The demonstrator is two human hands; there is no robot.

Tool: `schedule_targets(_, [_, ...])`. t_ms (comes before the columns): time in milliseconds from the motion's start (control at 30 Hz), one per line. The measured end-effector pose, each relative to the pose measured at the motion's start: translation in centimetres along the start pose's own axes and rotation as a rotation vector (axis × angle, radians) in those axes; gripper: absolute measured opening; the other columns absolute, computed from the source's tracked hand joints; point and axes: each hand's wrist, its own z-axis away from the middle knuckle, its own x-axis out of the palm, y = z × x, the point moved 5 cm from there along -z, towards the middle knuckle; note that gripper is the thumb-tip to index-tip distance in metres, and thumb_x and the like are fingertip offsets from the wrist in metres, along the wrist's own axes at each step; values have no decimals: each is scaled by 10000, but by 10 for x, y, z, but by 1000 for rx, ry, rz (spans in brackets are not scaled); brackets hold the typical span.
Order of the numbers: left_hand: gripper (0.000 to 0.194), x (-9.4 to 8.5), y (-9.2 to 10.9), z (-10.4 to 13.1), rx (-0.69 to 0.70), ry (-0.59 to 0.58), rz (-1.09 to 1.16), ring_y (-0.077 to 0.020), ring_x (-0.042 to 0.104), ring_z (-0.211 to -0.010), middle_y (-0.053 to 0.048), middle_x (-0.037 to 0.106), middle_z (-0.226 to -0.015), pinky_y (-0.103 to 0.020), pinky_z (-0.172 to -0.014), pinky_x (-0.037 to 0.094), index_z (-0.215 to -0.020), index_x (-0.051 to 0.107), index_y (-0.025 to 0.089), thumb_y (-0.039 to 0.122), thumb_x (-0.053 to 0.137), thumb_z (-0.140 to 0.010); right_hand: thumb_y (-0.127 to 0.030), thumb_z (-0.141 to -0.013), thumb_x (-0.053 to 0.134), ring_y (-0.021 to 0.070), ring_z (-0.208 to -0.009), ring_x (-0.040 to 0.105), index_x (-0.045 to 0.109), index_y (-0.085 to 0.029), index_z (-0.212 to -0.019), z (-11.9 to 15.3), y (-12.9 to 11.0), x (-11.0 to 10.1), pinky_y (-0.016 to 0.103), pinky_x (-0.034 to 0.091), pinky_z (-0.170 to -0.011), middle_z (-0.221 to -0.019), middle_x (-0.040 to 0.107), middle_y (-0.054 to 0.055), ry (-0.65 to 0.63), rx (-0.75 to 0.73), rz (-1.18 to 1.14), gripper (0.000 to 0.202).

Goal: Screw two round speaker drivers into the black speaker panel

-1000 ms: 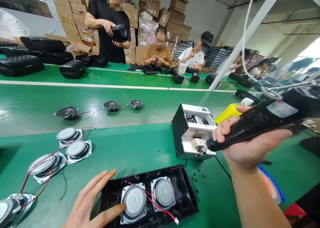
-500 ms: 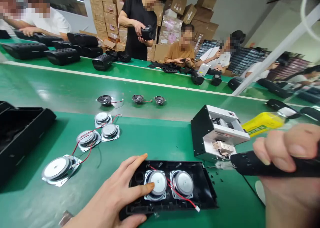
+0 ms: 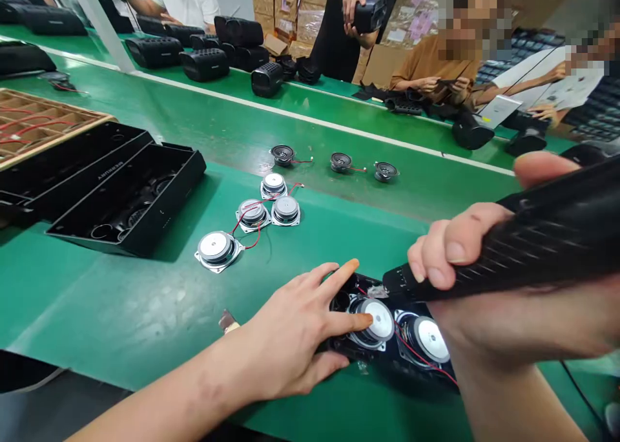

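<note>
Left hand (image 3: 300, 326): splayed over the casing's end, index fingertip on the near-left speaker (image 3: 380, 319); laid on, not clenched; same hold as half a second ago.
Right hand (image 3: 504, 326): fingers wrapped around the driver (image 3: 547, 235), gripping it as before.
Driver tip: was by the white machine, now over the casing's far edge, just beside that speaker; bit contact can't be told.
Casing (image 3: 404, 364): open side up on the green table (image 3: 145, 300), in front of the person, between the hands; right end hidden by the right forearm.
Second speaker (image 3: 433, 338): seated right of the first, partly covered, red wire across, as before.
Loose speakers (image 3: 216, 248): four, magnets up, left of casing; layout unchanged.
Belt speakers (image 3: 341, 162): three, cones up, beyond; same order.
View: swung left; machine and yellow bottle gone out; wooden tray (image 3: 53, 122) come in, beside the black boxes (image 3: 167, 183).
Co-worker in black (image 3: 334, 38): still holding a black unit (image 3: 369, 15).
</note>
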Motion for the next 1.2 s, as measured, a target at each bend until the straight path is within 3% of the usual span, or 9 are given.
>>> schedule_targets(67, [621,0,0,0,-9,-10,-2,-423,391,-1536,-113,267,-1746,-602,-1205,441,-1440,641,369,294,843,-857,-685,-893,711,159,-430,470,732,-317,-1129,1,5,7,293,401,-371,-621,554,-32,-20,-22,-46,437])
schedule_targets(233, [601,1,-2,0,4,-36,-6,-406,374,-1545,-108,258,-1749,-601,-1206,431,-1459,621,382,327,801,-889,-769,-769,786,168,-408,468,709,-273,-1127,0,19,7,294,404,-357,-574,537,-37,25,13,-13,617])
schedule_targets(400, [605,6,-5,0,8,-35,1,-399,357,-1552,-109,248,-1751,-594,-1227,403,-1466,615,375,326,797,-890,-750,-928,635,160,-451,514,696,-247,-1204,1,28,4,274,433,-395,-633,567,-12,-51,-29,-54,577])
schedule_targets(567, [590,7,-6,1,30,-27,25,-409,366,-1540,-120,261,-1743,-598,-1213,415,-1460,624,363,332,788,-894,-751,-939,617,148,-445,499,691,-239,-1180,1,29,7,257,428,-387,-622,554,-28,-65,-33,-43,570])
schedule_targets(767, [581,5,-5,1,25,-34,29,-406,356,-1542,-114,241,-1750,-596,-1224,399,-1465,620,359,337,774,-905,-824,-786,739,159,-405,461,656,-236,-1094,0,26,9,268,387,-348,-569,533,-44,51,1,29,669])
schedule_targets(867, [577,6,-6,1,13,-42,30,-404,349,-1545,-105,237,-1750,-595,-1229,393,-1467,619,361,333,766,-910,-852,-751,744,165,-389,450,639,-241,-1082,0,30,10,271,377,-343,-549,532,-43,39,28,18,703])
schedule_targets(1033, [580,8,-8,-1,8,-53,38,-395,331,-1551,-86,223,-1751,-589,-1245,369,-1472,611,368,334,761,-914,-854,-828,668,154,-388,444,621,-234,-1057,3,36,11,267,378,-346,-563,538,-47,-35,9,-12,663])
schedule_targets(1200, [563,3,-6,-2,11,-43,41,-379,371,-1519,-102,301,-1708,-592,-1226,392,-1443,640,360,318,776,-898,-906,-922,431,142,-376,421,615,-233,-1084,7,41,15,274,360,-331,-591,522,-51,-116,-64,9,717])
